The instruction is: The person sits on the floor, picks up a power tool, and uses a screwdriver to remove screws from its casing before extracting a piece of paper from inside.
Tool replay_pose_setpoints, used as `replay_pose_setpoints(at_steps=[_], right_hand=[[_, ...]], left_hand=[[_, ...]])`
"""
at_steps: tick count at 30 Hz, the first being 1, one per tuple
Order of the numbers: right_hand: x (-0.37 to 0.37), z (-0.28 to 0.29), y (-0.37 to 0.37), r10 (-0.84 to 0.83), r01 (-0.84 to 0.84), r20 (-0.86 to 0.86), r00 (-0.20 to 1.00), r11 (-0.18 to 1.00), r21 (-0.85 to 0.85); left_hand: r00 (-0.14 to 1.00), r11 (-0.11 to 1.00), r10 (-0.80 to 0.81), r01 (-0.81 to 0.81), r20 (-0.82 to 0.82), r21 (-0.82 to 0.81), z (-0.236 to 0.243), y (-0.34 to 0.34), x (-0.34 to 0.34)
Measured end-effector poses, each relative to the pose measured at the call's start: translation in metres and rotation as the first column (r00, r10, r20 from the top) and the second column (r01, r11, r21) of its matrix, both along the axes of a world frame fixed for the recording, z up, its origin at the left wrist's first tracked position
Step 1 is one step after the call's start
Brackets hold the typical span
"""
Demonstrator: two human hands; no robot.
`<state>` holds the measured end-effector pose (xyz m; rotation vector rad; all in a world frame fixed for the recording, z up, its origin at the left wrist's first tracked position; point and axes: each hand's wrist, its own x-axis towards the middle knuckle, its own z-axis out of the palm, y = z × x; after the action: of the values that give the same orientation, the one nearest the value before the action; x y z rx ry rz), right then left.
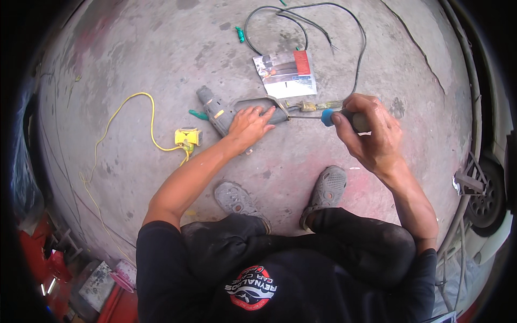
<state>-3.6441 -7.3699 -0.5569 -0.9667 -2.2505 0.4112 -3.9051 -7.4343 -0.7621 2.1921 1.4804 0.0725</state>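
Observation:
A grey, drill-shaped power tool (214,114) lies on the concrete floor in front of my feet, its hollow handle shell (256,102) pointing right. My left hand (249,125) grips it from above near the handle, fingertips pressing on the shell. In my right hand (374,132) is a screwdriver (327,117) with a blue and dark handle. Its thin shaft runs left, and the tip meets the end of the handle shell. Behind the shaft, a taped cord end (315,106) comes out by the handle. Whether the tip sits in a screw is too small to tell.
A black cable (362,48) loops across the far floor past a printed sheet (291,86). Left of the tool are a yellow socket block (187,137) with its yellow cord and a green piece (199,114). A car wheel (484,198) stands at right, red items (40,253) at lower left.

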Motion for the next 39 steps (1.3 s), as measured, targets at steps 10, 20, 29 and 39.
replay_pose_setpoints(at_steps=[10,20,29,39], right_hand=[[0.008,-0.008,0.004,-0.041,0.04,-0.025,0.999,0.999,-0.03],[0.004,-0.009,0.003,-0.086,0.089,0.041,0.995,0.993,-0.084],[-0.034,0.073,0.023,0.205,0.154,0.786,0.583,0.923,-0.354],[-0.078,0.077,0.04,0.274,0.584,0.566,0.777,0.021,-0.812]], left_hand=[[1.0,1.0,0.006,-0.006,0.014,0.024,0.003,0.002,0.001],[0.999,0.999,0.008,-0.01,0.04,0.04,0.003,0.003,0.0],[0.998,0.993,0.006,-0.014,0.069,0.114,-0.006,-0.001,-0.004],[0.994,1.0,-0.005,0.006,0.108,-0.01,-0.009,0.003,-0.005]])
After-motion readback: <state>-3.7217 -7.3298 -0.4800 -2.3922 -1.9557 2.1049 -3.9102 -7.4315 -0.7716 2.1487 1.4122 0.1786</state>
